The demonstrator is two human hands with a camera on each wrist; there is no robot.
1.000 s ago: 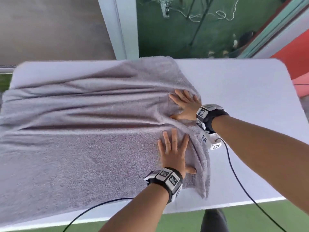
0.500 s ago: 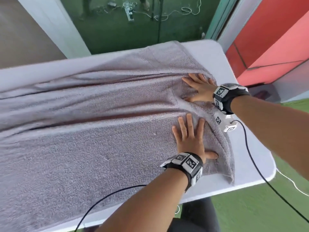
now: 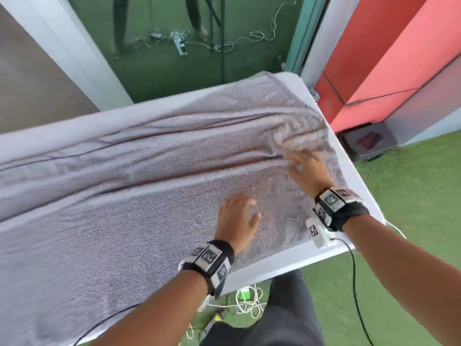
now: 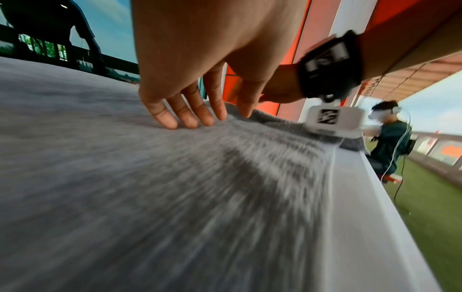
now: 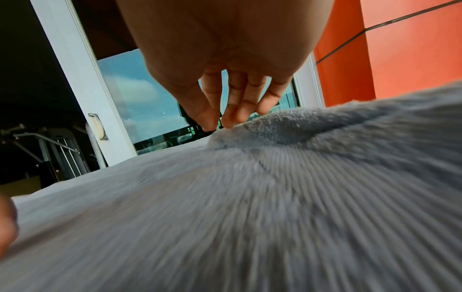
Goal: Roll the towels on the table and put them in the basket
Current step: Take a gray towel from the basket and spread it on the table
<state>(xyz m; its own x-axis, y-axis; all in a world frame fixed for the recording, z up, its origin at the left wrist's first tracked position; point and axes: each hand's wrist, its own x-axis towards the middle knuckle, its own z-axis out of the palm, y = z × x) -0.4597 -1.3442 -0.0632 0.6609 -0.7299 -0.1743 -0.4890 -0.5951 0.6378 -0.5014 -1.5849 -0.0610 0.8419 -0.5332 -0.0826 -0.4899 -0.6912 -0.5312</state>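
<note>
A large grey towel [image 3: 129, 221] lies spread over the white table [image 3: 287, 260], with long creases along its far half. My left hand [image 3: 238, 216] is flat over the towel near its right end, fingers straight and touching the cloth [image 4: 175, 120]. My right hand [image 3: 304, 166] reaches farther across, fingers extended, tips touching a raised bunch of towel [image 5: 275, 122] by the right edge. Neither hand grips anything. No basket is in view.
The table's right edge [image 3: 359, 181] and near edge drop to green flooring [image 3: 411, 221]. Cables and a charger [image 3: 247, 298] lie on the floor under the near edge. A red wall panel [image 3: 389, 71] stands to the right. Another person [image 4: 390, 138] stands beyond the table.
Both hands have lifted from pressing flat and slid toward the towel's right end. The towel near the right hand has bunched up. The head view swung right.
</note>
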